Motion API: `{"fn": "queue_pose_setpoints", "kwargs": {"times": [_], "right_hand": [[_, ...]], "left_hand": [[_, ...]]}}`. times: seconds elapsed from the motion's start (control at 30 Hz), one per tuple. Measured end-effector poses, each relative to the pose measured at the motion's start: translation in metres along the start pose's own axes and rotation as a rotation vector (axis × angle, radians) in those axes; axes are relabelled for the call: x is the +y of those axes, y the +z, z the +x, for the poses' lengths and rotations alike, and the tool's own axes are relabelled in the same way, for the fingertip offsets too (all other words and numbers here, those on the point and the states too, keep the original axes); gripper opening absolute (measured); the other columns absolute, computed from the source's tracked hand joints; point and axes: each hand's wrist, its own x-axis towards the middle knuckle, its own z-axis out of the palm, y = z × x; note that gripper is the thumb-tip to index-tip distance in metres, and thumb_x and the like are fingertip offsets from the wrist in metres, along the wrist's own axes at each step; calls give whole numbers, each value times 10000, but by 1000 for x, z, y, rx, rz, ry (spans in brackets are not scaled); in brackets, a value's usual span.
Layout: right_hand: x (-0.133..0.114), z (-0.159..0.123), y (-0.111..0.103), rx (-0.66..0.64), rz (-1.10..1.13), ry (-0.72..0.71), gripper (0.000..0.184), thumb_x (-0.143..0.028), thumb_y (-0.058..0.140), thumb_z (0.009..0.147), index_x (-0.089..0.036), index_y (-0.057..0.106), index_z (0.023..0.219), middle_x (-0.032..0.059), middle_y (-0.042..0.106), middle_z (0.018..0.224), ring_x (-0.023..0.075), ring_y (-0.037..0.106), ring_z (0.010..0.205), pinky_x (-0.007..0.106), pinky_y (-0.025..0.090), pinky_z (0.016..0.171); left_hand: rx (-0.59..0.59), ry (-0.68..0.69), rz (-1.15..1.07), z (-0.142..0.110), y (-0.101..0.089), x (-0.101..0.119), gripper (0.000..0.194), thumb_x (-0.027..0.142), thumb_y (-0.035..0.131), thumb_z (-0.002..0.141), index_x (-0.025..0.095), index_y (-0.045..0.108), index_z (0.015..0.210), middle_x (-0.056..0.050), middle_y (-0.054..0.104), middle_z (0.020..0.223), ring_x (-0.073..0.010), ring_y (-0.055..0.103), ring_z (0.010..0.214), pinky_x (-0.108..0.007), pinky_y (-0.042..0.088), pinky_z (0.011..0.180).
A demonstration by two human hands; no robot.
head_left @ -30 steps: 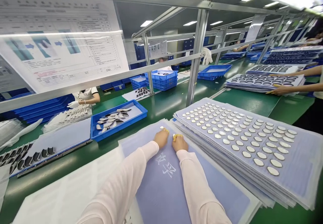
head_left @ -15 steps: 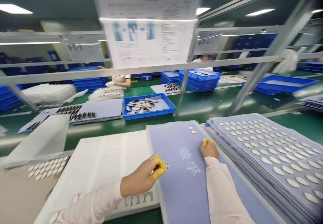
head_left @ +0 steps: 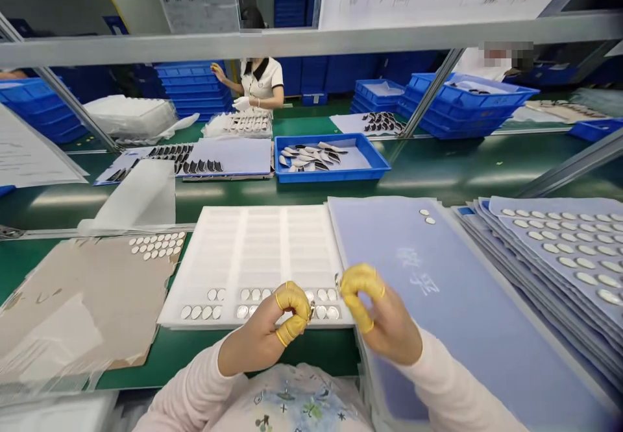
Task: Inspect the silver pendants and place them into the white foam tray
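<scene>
Yellow finger covers are on the thumb and forefinger of both hands. My left hand point(head_left: 272, 329) pinches a small round disc point(head_left: 312, 309), seen edge-on, over the front of a white compartment tray point(head_left: 263, 250). Level with it, my right hand point(head_left: 384, 320) pinches another round disc point(head_left: 337, 281) at the tray's right edge. White oval discs point(head_left: 201, 312) with dark rims lie in the tray's front rows. To the right lies a blue-lilac sheet point(head_left: 384, 231) with white handwriting; two white discs point(head_left: 427, 216) rest near its far edge.
Stacked sheets point(head_left: 549, 263) covered with white discs lie at far right. At left, a brown cardboard point(head_left: 87, 283) carries several discs. Beyond stands a blue tray point(head_left: 335, 174) of black-and-white pieces, under a metal rail point(head_left: 292, 44). A co-worker point(head_left: 263, 85) is across the bench.
My right hand has come back from the far part of the lilac sheet to the white tray's edge, beside my left hand. The head view has turned and tilted downward.
</scene>
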Motion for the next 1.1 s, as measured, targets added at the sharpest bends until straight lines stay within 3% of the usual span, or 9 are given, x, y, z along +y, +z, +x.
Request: {"fn": "queue_pose_setpoints", "kwargs": {"times": [0.07,0.13,0.2,0.3,0.5,0.7,0.8,0.97,1.1], "right_hand": [[-32,-9,33,44,131,37,155,-88,480,927,-225,513,993,22,530,816,178,526,738,305,460,656],[-47,-18,63,145,211,120,170,-84,478,932,-227,520,1013,18,522,814,175,508,723,304,444,642],[-52,-22,86,218,247,176,176,-82,487,933,-234,528,1011,17,525,819,170,500,707,301,435,629],[-50,-16,105,215,257,189,182,-75,514,916,-242,537,987,8,530,802,162,492,681,296,434,617],[-44,-3,110,144,342,188,173,-88,506,913,-246,544,972,5,498,776,156,466,636,282,416,552],[-37,-8,114,157,421,229,162,-92,504,916,-242,546,961,12,498,788,158,453,654,295,415,574],[-34,-8,114,163,456,254,144,-112,490,933,-245,543,953,6,481,774,155,433,645,293,398,568],[-31,-7,113,122,494,287,89,-180,489,966,-252,531,936,-9,438,752,146,405,614,288,383,553],[-27,-7,112,74,554,301,80,-242,483,995,-254,534,935,-2,456,764,152,436,639,287,398,563]], "left_hand": [[16,32,-62,-9,-1,-3,109,280,427,1040,223,510,998,-35,492,913,-142,487,811,-297,436,762],[27,43,-110,-17,-5,-5,108,294,431,1039,228,513,1016,-35,481,923,-140,492,804,-293,447,748],[31,27,-131,-24,-9,-8,106,301,435,1037,231,512,1019,-35,471,934,-137,490,804,-290,456,743],[61,15,-117,-32,-19,-11,92,309,450,1033,241,512,1030,-34,474,943,-140,486,815,-291,465,751],[104,20,54,-39,-31,-11,56,259,477,1020,251,520,1054,-40,475,969,-167,488,937,-330,474,881],[95,76,177,-39,-33,-17,181,342,552,986,265,498,1141,-86,469,1203,-212,461,1205,-378,484,1010],[109,124,246,-35,-33,-20,168,335,524,999,267,498,1150,-90,474,1257,-199,504,1186,-377,501,995],[161,224,349,-28,-32,-20,101,308,509,1007,256,510,1094,-75,528,1165,-186,551,1107,-373,518,943],[205,204,325,-31,-32,-23,134,288,549,991,271,483,1107,-70,541,1153,-189,569,1084,-384,520,921]]}}
